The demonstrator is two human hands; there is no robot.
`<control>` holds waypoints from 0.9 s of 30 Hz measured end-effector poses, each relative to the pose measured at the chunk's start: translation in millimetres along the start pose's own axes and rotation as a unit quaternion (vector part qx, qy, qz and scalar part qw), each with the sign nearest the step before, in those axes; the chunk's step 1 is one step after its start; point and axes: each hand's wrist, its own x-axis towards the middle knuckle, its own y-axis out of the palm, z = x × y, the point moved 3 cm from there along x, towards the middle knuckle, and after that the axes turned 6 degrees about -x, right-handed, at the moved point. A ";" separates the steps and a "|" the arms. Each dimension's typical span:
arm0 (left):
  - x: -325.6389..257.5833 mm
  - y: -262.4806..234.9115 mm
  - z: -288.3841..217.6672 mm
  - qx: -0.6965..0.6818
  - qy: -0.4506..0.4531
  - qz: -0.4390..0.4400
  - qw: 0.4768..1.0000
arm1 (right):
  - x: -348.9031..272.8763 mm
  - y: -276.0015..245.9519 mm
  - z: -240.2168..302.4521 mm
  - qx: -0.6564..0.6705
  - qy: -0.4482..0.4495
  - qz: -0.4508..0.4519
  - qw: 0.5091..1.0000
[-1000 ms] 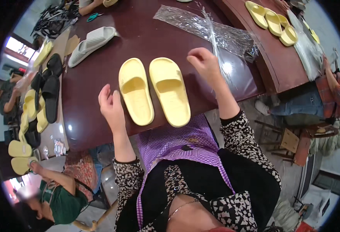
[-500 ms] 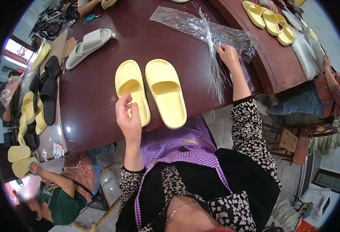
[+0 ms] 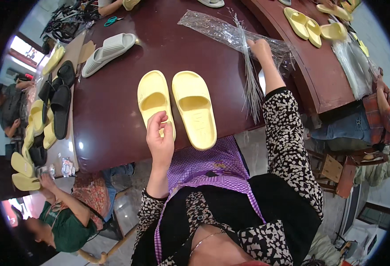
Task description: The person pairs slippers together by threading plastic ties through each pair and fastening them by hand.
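Note:
Two pale yellow slide slippers lie side by side before me at the table's near edge, the left slipper (image 3: 151, 86) and the right slipper (image 3: 196, 104). Above the heel part of the left one is my left hand (image 3: 161, 138), fingers loosely bent, thumb apart and nothing seen in it. My right hand (image 3: 261, 51) is by a bundle of thin silvery ties (image 3: 251, 91) and a clear plastic bag (image 3: 212, 30). Its fingers are bent closed at the bag and the ties; whatever they hold is too small to make out.
A grey slipper (image 3: 108, 53) and teal scissors (image 3: 111, 21) lie on the dark red table (image 3: 111, 106). Black slippers (image 3: 60, 108) and yellow ones line the left table. More yellow slippers (image 3: 298, 22) are on the raised right ledge. Other people work on both sides.
My right hand has moved a little farther away, up along the ties onto the plastic bag. My left hand stays over the left slipper. At the far right, a person's hand now holds a yellow slipper.

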 end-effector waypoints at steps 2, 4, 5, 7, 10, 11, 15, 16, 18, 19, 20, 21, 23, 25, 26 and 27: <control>0.0 0.0 -0.4 0.002 0.001 -0.001 1.000 | 6.9 9.5 -6.7 -0.009 0.008 0.003 1.000; 0.2 0.2 -0.6 0.006 0.001 0.002 1.000 | 13.4 16.3 -11.4 0.015 -0.016 0.001 1.000; 0.2 0.3 -1.2 0.005 0.001 0.001 1.000 | 15.7 17.9 -14.2 0.026 -0.029 -0.001 0.999; 1.0 3.1 -1.6 0.006 -0.007 -0.001 1.000 | 18.6 15.8 -24.6 0.069 -0.030 -0.017 0.997; 3.4 4.9 0.8 0.006 -0.004 -0.005 1.000 | 9.9 8.4 -17.9 0.160 -0.037 -0.043 0.985; 4.6 6.4 2.6 0.004 0.002 -0.003 1.000 | 5.0 3.8 -14.4 0.215 -0.038 -0.049 0.975; 10.5 2.1 -3.3 0.010 0.000 0.000 1.000 | -38.8 -20.7 29.5 0.345 -0.063 -0.032 0.936; 13.7 6.6 -7.0 0.007 -0.004 0.006 1.000 | -47.6 -26.6 35.5 0.358 -0.073 -0.018 0.931; 27.2 23.5 -15.2 -0.009 0.011 0.024 1.000 | -56.5 -25.1 31.9 0.358 -0.105 -0.009 0.928; 34.5 33.7 -19.5 -0.020 0.022 0.054 0.998 | -60.8 -21.1 32.2 0.361 -0.124 -0.001 0.924; 42.7 42.9 -19.6 -0.025 0.017 0.073 0.997 | -66.6 -16.5 35.3 0.362 -0.134 0.005 0.923; 51.5 53.7 -18.3 -0.029 0.013 0.093 0.995 | -72.5 -11.2 37.8 0.359 -0.137 0.006 0.923; 67.2 79.1 -11.4 -0.045 0.013 0.128 0.991 | -80.4 -2.7 44.6 0.354 -0.138 0.002 0.925; 84.4 102.8 -10.3 -0.023 0.007 0.141 0.990 | -82.1 3.4 49.5 0.350 -0.149 0.005 0.925; 92.7 114.5 -10.0 -0.001 0.000 0.159 0.987 | -82.9 5.9 51.8 0.345 -0.157 0.008 0.925; 100.9 127.9 -8.7 -0.001 0.001 0.161 0.987 | -84.2 6.6 52.1 0.338 -0.162 0.010 0.927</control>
